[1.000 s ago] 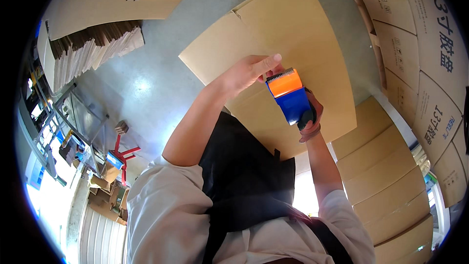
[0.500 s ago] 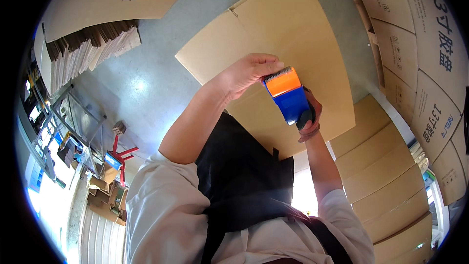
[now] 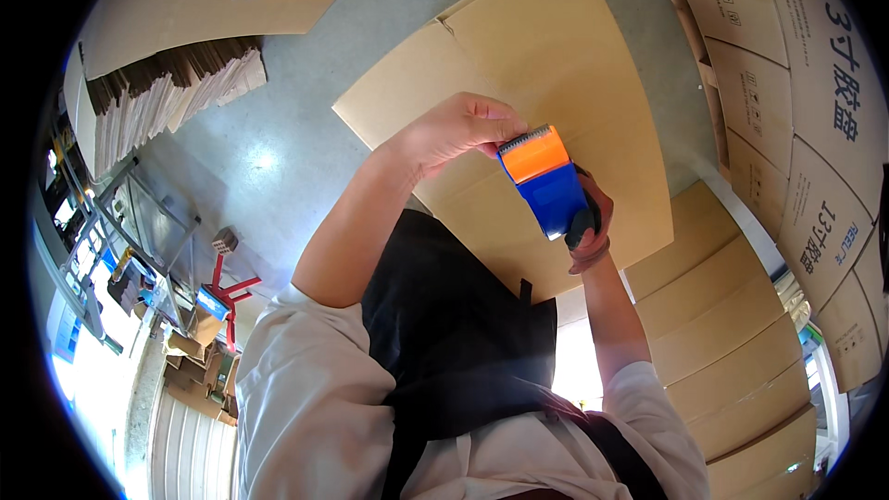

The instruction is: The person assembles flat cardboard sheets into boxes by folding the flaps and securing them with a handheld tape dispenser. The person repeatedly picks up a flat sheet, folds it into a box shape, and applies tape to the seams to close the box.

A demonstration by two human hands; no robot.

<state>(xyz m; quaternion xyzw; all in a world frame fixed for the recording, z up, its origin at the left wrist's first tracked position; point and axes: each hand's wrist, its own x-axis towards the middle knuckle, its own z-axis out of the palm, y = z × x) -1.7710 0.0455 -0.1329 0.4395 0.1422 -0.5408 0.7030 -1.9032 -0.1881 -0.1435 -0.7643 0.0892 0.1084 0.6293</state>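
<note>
My right hand [image 3: 594, 227], in a dark reddish glove, is wrapped round the handle of a tape dispenser [image 3: 553, 199]. The dispenser is blue with an orange front plate, and its toothed cutting edge [image 3: 524, 142] points up and to the left. At that edge, my bare left hand [image 3: 470, 131] has its fingers bent and pinched together. Whatever is between them, if anything, cannot be made out. Below both hands lies a large flat cardboard sheet [image 3: 519, 56], brown with a fold line across it.
Printed cardboard boxes [image 3: 769, 65] are stacked on the right, with plain brown cartons [image 3: 722, 315] nearer me. At far left stands a pile of flattened cardboard [image 3: 181, 93]. A metal frame cart [image 3: 139, 222] and a red stand [image 3: 222, 292] are on the grey floor [image 3: 306, 83] at left.
My left hand has shifted slightly left along the toothed edge, and its forearm has swung a little outward. The tape dispenser and right hand have hardly moved.
</note>
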